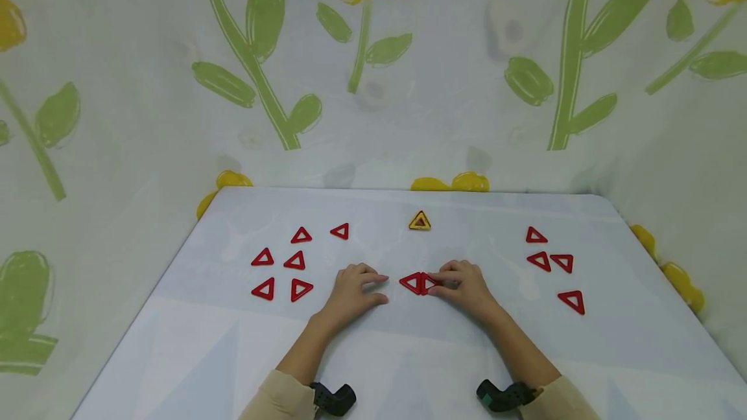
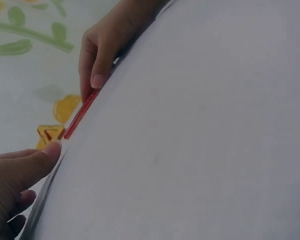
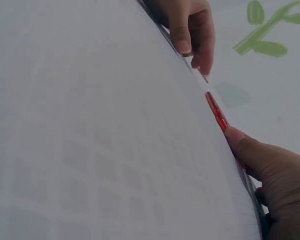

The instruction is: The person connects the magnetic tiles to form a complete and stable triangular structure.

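Two red triangular frame tiles lie edge to edge in the middle of the table in the head view. The right tile (image 1: 424,284) is pinched at its outer side between thumb and fingers of my right hand (image 1: 469,287). Its neighbour, the left tile (image 1: 410,278), points leftward. A short gap separates that one from my left hand (image 1: 353,291), whose thumb and fingers are spread apart and hold nothing. From the left wrist, the red tiles (image 2: 81,116) appear edge-on as a thin strip. A yellow triangular piece (image 1: 419,228) rests farther back.
Several loose red triangle tiles (image 1: 301,240) are scattered at the left of the white table (image 1: 408,355). Another group of red tiles (image 1: 543,268) lies at the right. Behind the table rises a flower-patterned backdrop (image 1: 432,83). Each wrist bears a black device (image 1: 334,399).
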Demonstrator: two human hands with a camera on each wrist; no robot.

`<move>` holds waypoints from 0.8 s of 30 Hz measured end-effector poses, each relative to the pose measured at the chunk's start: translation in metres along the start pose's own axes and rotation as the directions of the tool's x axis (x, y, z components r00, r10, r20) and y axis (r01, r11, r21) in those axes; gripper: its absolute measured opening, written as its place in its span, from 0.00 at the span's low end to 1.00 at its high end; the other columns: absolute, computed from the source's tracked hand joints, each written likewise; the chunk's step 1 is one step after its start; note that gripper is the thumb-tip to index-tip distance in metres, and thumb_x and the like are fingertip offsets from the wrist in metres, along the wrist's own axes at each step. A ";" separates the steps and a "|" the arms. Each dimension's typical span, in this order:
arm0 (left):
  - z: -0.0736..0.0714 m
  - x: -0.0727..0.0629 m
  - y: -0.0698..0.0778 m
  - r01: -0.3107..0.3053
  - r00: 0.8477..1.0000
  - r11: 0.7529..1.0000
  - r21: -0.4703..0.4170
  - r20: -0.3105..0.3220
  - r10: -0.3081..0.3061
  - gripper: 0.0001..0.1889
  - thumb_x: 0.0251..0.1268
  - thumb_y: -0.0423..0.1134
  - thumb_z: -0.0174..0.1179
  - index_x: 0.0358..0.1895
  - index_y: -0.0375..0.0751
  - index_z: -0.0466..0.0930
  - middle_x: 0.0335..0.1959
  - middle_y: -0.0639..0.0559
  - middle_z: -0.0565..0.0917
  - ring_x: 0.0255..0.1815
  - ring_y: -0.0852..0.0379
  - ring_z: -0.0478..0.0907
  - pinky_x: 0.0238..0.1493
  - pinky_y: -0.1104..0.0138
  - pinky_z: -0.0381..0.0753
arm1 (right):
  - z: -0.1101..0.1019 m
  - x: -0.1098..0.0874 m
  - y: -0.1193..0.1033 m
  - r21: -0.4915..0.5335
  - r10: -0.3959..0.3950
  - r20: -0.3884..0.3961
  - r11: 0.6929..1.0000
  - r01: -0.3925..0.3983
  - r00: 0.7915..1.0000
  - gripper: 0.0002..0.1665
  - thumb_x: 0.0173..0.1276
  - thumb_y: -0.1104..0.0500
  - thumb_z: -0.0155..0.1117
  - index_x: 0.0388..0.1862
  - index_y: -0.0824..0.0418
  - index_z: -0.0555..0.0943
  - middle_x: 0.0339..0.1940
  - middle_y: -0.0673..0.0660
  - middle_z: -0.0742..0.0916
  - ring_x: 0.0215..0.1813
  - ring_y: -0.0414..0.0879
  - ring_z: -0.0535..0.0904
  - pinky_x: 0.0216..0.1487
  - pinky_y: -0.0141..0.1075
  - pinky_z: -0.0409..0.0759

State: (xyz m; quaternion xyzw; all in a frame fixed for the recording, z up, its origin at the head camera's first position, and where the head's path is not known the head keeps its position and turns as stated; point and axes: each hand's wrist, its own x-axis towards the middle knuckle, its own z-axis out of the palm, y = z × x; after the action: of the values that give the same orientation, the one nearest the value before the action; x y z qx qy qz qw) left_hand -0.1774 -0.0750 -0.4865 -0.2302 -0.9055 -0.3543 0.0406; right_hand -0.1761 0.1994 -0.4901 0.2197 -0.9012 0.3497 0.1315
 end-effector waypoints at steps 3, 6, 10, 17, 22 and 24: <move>-0.008 -0.003 -0.004 0.030 0.999 1.000 -0.001 -0.042 -0.030 0.20 0.48 0.45 0.73 0.48 0.50 0.85 0.40 0.57 0.79 0.44 0.56 0.72 0.49 0.57 0.65 | 0.001 -0.001 -0.001 -0.005 -0.007 -0.004 1.000 0.007 1.000 0.17 0.49 0.57 0.76 0.40 0.56 0.88 0.34 0.47 0.82 0.38 0.41 0.72 0.39 0.38 0.64; -0.018 -0.002 -0.008 0.083 0.992 0.996 -0.015 -0.096 -0.084 0.21 0.47 0.44 0.73 0.49 0.49 0.85 0.41 0.55 0.79 0.45 0.55 0.73 0.49 0.57 0.64 | -0.001 -0.002 -0.002 -0.006 0.020 0.007 1.000 -0.020 1.000 0.17 0.49 0.56 0.76 0.40 0.56 0.88 0.34 0.47 0.82 0.38 0.41 0.71 0.39 0.38 0.64; -0.030 0.009 -0.016 0.183 0.972 0.982 -0.046 -0.144 -0.188 0.24 0.49 0.43 0.72 0.53 0.47 0.82 0.44 0.52 0.79 0.48 0.53 0.72 0.49 0.58 0.63 | -0.003 -0.003 -0.002 0.004 0.051 0.019 0.999 -0.051 0.999 0.17 0.50 0.56 0.76 0.41 0.56 0.88 0.34 0.46 0.82 0.39 0.41 0.72 0.40 0.38 0.65; -0.044 0.033 -0.027 0.291 0.931 0.950 -0.108 -0.195 -0.308 0.24 0.53 0.40 0.69 0.56 0.42 0.79 0.49 0.44 0.76 0.47 0.48 0.74 0.48 0.56 0.72 | -0.001 -0.003 0.000 -0.006 0.011 0.009 1.000 -0.011 1.000 0.17 0.50 0.56 0.76 0.41 0.56 0.88 0.35 0.47 0.82 0.39 0.41 0.72 0.40 0.37 0.66; -0.047 0.049 -0.036 0.400 0.881 0.915 -0.061 -0.249 -0.402 0.25 0.55 0.41 0.68 0.58 0.40 0.77 0.53 0.39 0.74 0.54 0.43 0.71 0.57 0.50 0.63 | -0.001 -0.003 -0.001 -0.006 -0.020 -0.005 1.000 0.020 1.000 0.17 0.49 0.57 0.76 0.40 0.57 0.88 0.34 0.48 0.82 0.39 0.41 0.72 0.39 0.37 0.66; -0.046 0.055 -0.040 0.454 0.857 0.891 -0.033 -0.257 -0.446 0.27 0.56 0.44 0.67 0.59 0.39 0.76 0.55 0.38 0.73 0.57 0.42 0.69 0.58 0.48 0.59 | 0.000 -0.002 -0.002 -0.010 -0.034 -0.013 0.999 0.034 0.999 0.17 0.49 0.57 0.76 0.40 0.57 0.88 0.34 0.48 0.82 0.39 0.42 0.72 0.39 0.37 0.66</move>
State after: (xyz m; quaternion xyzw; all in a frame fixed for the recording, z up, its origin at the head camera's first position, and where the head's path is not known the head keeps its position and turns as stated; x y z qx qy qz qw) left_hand -0.2479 -0.1100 -0.4637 0.0363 -0.9260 -0.3679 0.0772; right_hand -0.1731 0.1993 -0.4898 0.2320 -0.8982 0.3445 0.1441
